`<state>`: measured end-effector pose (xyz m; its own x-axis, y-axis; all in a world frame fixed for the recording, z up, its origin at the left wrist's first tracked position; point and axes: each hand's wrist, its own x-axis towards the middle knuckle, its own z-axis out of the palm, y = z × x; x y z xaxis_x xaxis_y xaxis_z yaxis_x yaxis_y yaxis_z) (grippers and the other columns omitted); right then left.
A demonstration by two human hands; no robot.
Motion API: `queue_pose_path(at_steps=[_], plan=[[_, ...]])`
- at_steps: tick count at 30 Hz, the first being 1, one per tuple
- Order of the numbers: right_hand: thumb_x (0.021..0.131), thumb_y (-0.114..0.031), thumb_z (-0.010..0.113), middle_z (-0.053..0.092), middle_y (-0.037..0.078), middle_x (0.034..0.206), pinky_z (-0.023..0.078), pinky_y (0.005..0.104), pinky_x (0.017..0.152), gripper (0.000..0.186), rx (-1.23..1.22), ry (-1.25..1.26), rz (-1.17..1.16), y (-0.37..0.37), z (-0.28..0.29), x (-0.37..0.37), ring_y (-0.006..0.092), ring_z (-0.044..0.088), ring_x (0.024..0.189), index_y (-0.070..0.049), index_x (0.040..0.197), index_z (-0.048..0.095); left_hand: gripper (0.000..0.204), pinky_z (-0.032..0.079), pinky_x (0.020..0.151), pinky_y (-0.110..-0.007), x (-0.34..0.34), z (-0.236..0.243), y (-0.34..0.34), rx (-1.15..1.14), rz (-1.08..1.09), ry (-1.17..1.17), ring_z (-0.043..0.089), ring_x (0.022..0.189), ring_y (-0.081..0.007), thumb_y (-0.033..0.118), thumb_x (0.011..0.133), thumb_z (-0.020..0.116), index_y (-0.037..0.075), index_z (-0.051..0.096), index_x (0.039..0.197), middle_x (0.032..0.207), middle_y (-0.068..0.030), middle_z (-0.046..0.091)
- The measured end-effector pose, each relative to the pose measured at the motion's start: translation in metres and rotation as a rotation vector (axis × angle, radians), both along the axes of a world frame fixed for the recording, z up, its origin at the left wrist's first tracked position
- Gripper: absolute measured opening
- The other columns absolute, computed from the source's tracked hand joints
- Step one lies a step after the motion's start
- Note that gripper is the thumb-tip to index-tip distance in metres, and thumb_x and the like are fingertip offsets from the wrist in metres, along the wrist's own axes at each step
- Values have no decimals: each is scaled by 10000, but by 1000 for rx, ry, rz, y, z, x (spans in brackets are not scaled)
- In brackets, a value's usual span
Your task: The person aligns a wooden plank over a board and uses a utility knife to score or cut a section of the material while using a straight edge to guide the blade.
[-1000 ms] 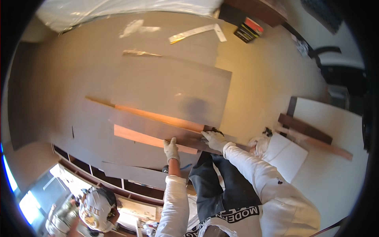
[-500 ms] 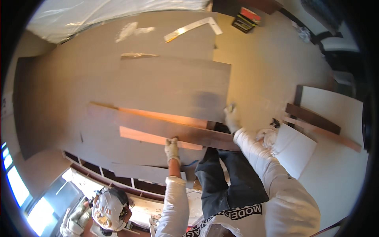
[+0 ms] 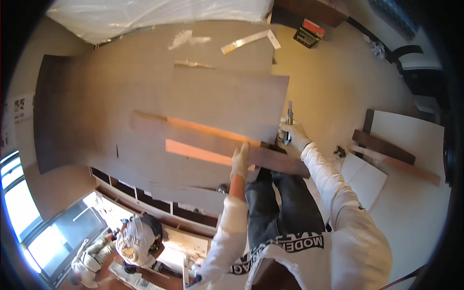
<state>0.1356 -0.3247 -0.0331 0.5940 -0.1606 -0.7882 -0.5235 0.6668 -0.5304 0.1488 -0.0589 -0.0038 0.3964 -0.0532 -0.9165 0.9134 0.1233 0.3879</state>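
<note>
The left hand, in a pale work glove, rests flat with fingers together on a long narrow dark-brown wooden plank with an orange-lit edge; its grip is not closed around anything, only pressing on the plank's surface. The plank runs slantwise from upper left to lower right, lying across a large grey-brown wood-grain panel that is spread over the floor.

The right hand, also gloved, is just beyond the plank's right end and near the panel's right edge. Its grip is wrapped around a slim upright metal tool, whose kind I cannot tell.

The person's dark-trousered legs stretch out below the plank. To the right lie white boards with two more dark wooden strips on them. A small black and red box sits at the top, near a pale L-shaped strip. At lower left another person in a patterned head covering is below.
</note>
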Motion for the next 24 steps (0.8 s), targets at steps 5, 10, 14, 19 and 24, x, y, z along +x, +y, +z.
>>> queue_pose_path(at_steps=[5,10,14,19,24], plan=[[932,-128,679,630,78,805,565,426,692,403,-466,37,442,64,8,-80,247,664,750,-41,1312,581,543,534,918,-529,31,-78,-27,-229,374,253,630,1069,-242,538,924,721,149,672,1299,1132,-80,679],[899,-183,684,688,173,971,560,514,868,473,-1220,-2,1044,140,-6,-146,405,693,956,-64,1345,585,252,474,646,-408,44,-74,-4,168,246,-74,525,714,-182,262,983,633,57,512,900,720,-47,488],[911,-193,665,676,133,1110,551,483,864,382,-1331,-99,1271,153,-39,-104,338,677,1029,-110,1278,602,337,516,857,-394,-2,-16,34,566,-189,-431,632,916,-262,210,975,612,-13,590,1227,976,-146,656],[933,-146,623,668,105,1104,548,444,868,301,-1380,-178,1445,226,-64,-9,274,672,1052,-102,1227,577,532,507,1026,-440,-117,11,165,799,-598,-343,662,1194,-367,276,983,655,-3,576,1429,1294,-217,696],[935,-147,628,635,78,1169,497,442,994,335,-1249,-373,1217,258,-75,22,277,608,1185,-118,1262,559,583,434,1148,-420,-223,37,225,756,-508,-102,572,1355,-342,301,982,664,54,520,1490,1456,-229,593]])
